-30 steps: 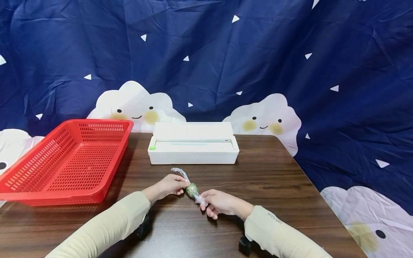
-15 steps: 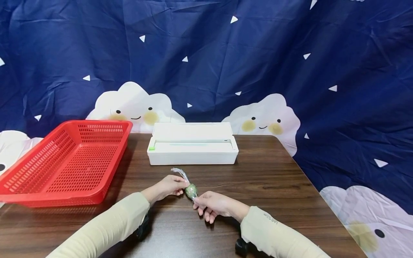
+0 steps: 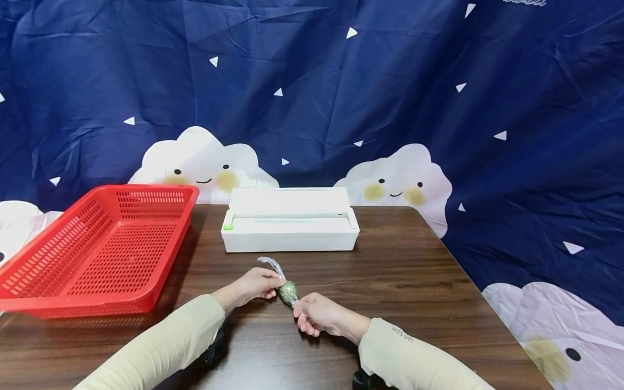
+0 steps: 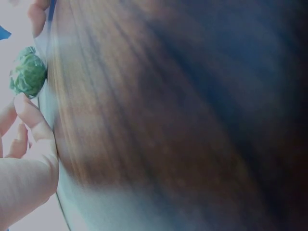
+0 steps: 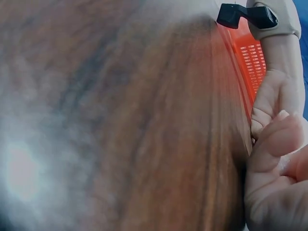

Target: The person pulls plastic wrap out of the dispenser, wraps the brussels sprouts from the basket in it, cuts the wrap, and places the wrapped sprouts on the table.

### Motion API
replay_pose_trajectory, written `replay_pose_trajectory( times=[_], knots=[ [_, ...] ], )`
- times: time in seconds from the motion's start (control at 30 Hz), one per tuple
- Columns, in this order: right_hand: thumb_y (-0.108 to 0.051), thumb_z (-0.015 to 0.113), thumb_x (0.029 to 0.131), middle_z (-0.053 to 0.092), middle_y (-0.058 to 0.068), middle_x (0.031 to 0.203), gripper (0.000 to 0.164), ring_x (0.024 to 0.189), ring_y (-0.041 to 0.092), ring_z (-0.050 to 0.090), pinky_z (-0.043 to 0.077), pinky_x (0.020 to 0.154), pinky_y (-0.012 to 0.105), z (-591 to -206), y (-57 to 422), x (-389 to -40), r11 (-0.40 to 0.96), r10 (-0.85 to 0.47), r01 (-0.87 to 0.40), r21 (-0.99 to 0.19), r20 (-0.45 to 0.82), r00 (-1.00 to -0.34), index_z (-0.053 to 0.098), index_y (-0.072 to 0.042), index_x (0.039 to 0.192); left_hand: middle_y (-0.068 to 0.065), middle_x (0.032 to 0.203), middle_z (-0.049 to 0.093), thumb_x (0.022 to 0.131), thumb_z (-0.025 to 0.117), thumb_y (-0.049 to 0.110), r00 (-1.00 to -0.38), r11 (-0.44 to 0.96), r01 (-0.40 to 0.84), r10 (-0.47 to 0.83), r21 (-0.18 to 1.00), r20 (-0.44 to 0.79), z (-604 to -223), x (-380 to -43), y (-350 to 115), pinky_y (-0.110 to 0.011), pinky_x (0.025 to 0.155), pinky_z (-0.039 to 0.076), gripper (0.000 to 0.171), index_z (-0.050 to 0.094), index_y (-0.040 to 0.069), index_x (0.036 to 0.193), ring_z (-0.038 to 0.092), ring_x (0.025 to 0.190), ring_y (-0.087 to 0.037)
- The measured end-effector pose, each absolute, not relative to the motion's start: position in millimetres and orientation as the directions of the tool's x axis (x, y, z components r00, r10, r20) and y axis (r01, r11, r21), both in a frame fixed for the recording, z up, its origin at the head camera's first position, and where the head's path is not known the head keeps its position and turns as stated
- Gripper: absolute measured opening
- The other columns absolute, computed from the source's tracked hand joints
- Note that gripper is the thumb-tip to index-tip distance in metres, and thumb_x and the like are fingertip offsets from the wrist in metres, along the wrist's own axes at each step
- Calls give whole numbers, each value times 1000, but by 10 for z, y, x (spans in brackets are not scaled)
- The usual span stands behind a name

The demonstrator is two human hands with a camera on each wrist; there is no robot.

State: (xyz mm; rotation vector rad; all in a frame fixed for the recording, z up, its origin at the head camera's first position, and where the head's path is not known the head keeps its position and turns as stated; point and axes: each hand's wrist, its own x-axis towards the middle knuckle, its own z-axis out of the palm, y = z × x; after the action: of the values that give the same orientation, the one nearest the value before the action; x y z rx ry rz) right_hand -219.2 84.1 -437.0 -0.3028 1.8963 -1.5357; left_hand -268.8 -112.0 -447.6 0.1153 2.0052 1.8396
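Note:
A small round green leafy-looking ball [image 3: 288,292], wrapped in clear cling film, is between my two hands just over the table. My left hand [image 3: 253,284] pinches the film at the ball's upper left side, and a twisted film tail [image 3: 270,264] sticks out beyond those fingers. On the lower right, my right hand [image 3: 319,314] pinches the other film end close against the ball, hiding most of that end. In the left wrist view the green ball [image 4: 28,74] shows right at my thumb tip. The right wrist view has my curled right fingers [image 5: 279,144] in front of the left hand.
Behind the hands stands a white cling film dispenser [image 3: 290,242] with its lid up and a green tab at the left. A red perforated basket [image 3: 131,254] takes up the table's left side. A blue cloth [image 3: 312,81] with clouds hangs behind the dark wooden table [image 3: 404,281].
My right hand has shifted left along the film and now pinches it right beside the ball, covering the end that showed earlier. The left hand has kept its grip.

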Motion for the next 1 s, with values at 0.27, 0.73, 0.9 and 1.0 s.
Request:
replay_pose_trajectory(
  times=[0.27,0.73,0.9,1.0],
  knots=[
    [-38,34,97,52,2,57,43,40,5,47,41,38,18,-4366,834,-2217,260,-591,315,-913,-408,-696,55,-5,78,0,62,55,87,62,6,-913,133,-216,324,967,-249,-4480,-2675,-1143,-16,51,43,12,62,-4,93,50,53,-4],
    [-19,41,99,42,-3,51,32,39,4,39,31,36,15,-4393,833,-2240,242,-582,257,-936,-352,-733,53,-5,73,0,64,55,88,61,5,-905,132,-187,362,973,-223,-4452,-2666,-1130,-16,52,43,8,62,-3,90,50,54,-4],
    [-30,34,101,36,-4,54,44,40,4,36,29,36,15,-4364,853,-2235,204,-588,335,-920,-389,-709,59,3,87,1,62,55,88,59,5,-898,119,-181,384,976,-213,-4446,-2663,-1138,-16,52,42,8,62,-3,88,49,54,-5],
    [-36,30,101,34,-5,54,48,40,4,32,26,36,15,-4359,849,-2223,198,-589,370,-908,-412,-695,58,1,88,1,63,55,88,59,5,-897,115,-181,388,977,-213,-4448,-2663,-1145,-16,52,43,9,63,-3,89,50,54,-4]
  ],
)
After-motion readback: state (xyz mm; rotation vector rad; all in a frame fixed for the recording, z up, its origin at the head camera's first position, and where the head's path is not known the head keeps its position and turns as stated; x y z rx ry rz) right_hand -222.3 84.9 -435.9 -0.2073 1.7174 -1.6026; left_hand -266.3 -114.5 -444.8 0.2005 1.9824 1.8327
